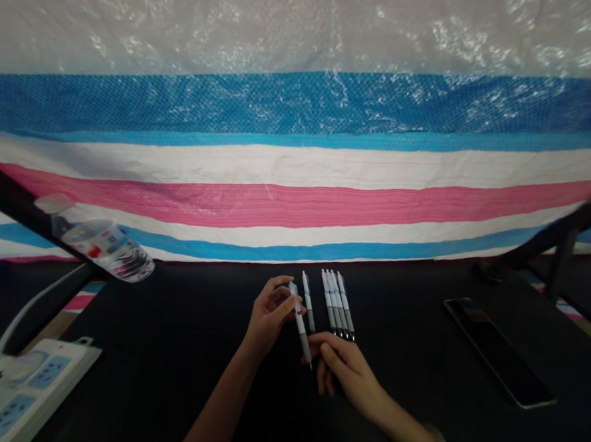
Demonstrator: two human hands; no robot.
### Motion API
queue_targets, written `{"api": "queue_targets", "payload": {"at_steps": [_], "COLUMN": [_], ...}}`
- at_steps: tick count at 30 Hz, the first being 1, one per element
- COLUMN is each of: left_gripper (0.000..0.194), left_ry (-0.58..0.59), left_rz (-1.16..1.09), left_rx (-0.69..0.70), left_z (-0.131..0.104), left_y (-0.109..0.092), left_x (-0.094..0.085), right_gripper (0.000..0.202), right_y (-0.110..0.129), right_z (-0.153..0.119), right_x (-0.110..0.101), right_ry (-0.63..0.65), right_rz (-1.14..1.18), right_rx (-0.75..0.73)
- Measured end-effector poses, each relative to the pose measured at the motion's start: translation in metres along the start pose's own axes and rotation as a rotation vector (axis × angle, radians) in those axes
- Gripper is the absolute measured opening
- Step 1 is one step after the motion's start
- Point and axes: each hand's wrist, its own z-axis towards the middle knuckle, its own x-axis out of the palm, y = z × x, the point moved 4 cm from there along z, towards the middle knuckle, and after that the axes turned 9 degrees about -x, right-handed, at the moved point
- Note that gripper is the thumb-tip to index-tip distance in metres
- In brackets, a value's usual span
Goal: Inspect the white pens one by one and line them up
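A white ballpoint pen [300,324] with a grey grip slants above the dark tabletop, its metal tip pointing down toward me. Thumb and fingers of my left hand [268,315] pinch its upper part near the clip. My right hand [345,365] is at the lower end, with its fingers curled around the grey grip; part of that contact is hidden. Just behind the held pen lies a single similar pen [309,303] on the table. To its right, several matching pens [338,305] lie side by side in a row, tips toward me.
On the right of the black table [176,374] lies a dark phone [498,353]. A clear plastic bottle [111,248] is tilted at the back left. At the front left sits a white power strip [39,389] with a cable. A striped plastic sheet [296,208] hangs behind.
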Motion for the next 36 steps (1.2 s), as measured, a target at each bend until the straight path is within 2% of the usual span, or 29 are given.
{"api": "queue_targets", "payload": {"at_steps": [3, 6, 12, 18, 23, 36], "left_gripper": [0.043, 0.041, 0.054, 0.043, 0.051, 0.048], "left_ry": [-0.027, -0.049, -0.048, -0.087, -0.094, -0.074], "left_rz": [0.027, 0.052, 0.032, 0.044, 0.023, -0.049], "left_rx": [0.012, 0.012, 0.008, 0.004, 0.007, 0.017], "left_z": [0.000, 0.001, 0.001, 0.002, 0.003, 0.003], "left_y": [0.000, 0.001, 0.001, 0.000, 0.001, 0.000], "left_x": [-0.002, -0.003, -0.002, -0.004, -0.005, -0.006], "right_gripper": [0.050, 0.048, 0.040, 0.026, 0.020, 0.016], "right_y": [0.001, 0.003, 0.010, 0.009, 0.010, 0.010], "right_z": [-0.002, -0.004, -0.003, -0.004, -0.003, -0.003], "right_x": [0.002, 0.004, 0.007, 0.007, 0.008, 0.009], "right_ry": [0.015, 0.009, 0.030, 0.044, 0.071, 0.078], "right_rz": [-0.151, -0.205, -0.241, -0.252, -0.270, -0.267], "right_rx": [-0.015, -0.016, -0.033, -0.026, -0.019, -0.040]}}
